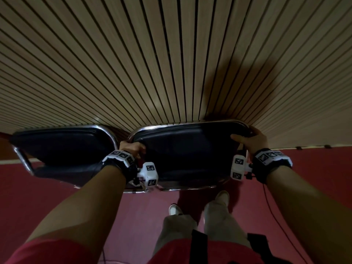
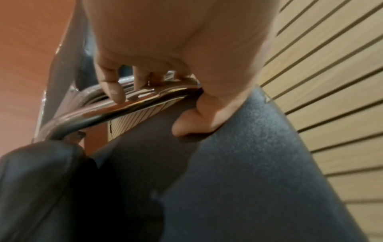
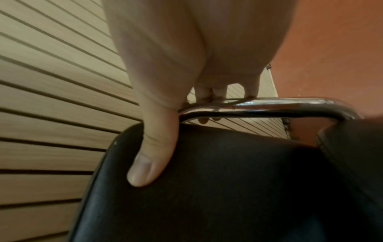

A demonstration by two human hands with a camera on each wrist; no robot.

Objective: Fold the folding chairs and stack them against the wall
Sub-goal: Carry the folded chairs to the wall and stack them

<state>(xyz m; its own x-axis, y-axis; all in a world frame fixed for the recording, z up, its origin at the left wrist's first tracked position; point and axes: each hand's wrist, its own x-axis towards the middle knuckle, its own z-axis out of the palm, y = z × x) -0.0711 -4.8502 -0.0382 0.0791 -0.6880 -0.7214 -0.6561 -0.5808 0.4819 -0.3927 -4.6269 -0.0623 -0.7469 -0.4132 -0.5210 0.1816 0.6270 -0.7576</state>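
A folded chair with black padding and a chrome tube frame stands against the slatted wall. My left hand grips its top left corner; fingers curl over the chrome tube and the thumb presses the black backrest. My right hand grips the top right corner, fingers over the chrome tube, thumb flat on the backrest. A second folded chair leans on the wall just to the left, close beside the first.
The floor is red carpet. My legs in light trousers and white shoes stand just behind the held chair. A thin black cable hangs from the right wrist. The slatted wooden wall fills the whole upper view.
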